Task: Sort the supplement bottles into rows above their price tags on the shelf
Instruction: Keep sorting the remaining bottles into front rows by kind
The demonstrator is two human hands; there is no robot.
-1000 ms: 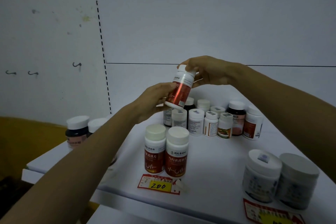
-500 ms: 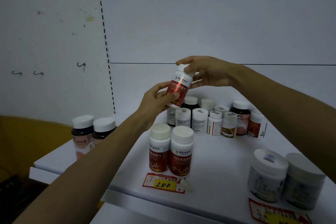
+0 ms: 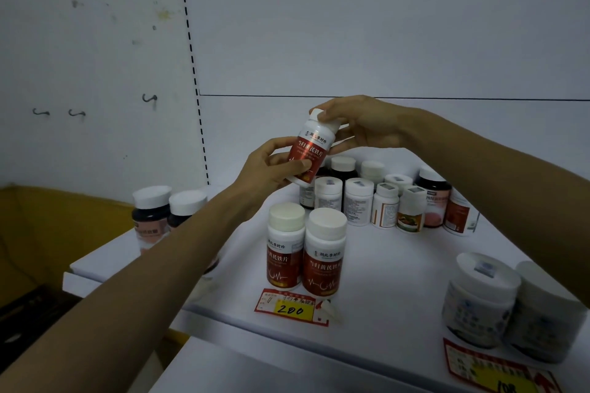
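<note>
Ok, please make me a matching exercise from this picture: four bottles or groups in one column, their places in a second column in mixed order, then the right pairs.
Things
1. tilted white-capped bottle with red label
2. two upright red-labelled plastic bottles
3. two wide round white tubs
4. two dark bottles with white caps

Places
A. right front of the white shelf
B. left side of the shelf
C. held in the air by left hand and right hand
D. just behind the yellow 200 price tag

Pairs: 1-C, 2-D, 3-A, 4-B
</note>
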